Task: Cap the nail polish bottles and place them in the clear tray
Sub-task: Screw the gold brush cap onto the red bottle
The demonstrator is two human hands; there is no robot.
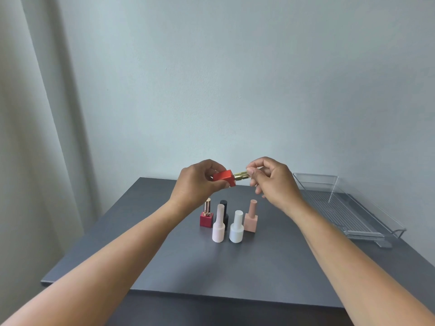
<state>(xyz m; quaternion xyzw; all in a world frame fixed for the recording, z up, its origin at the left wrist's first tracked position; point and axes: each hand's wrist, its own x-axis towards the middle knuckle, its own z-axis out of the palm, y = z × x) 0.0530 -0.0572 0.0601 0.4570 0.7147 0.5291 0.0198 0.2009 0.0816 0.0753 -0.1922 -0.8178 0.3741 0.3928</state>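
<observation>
My left hand (196,182) grips a red square nail polish bottle (224,178), held sideways above the table. My right hand (273,178) pinches its gold cap (241,176) at the bottle's neck. Below them several capped bottles stand on the grey table (164,262): a dark red one with a rose-gold cap (206,216), a black one (224,211) behind a pale pink ribbed one (219,225), a white one (236,228) and a peach square one (251,218). The clear tray (348,208) lies at the right with nothing in it.
A plain wall stands right behind the table's far edge. A light curtain (30,137) hangs at the left. The tray's near end reaches close to the table's right edge.
</observation>
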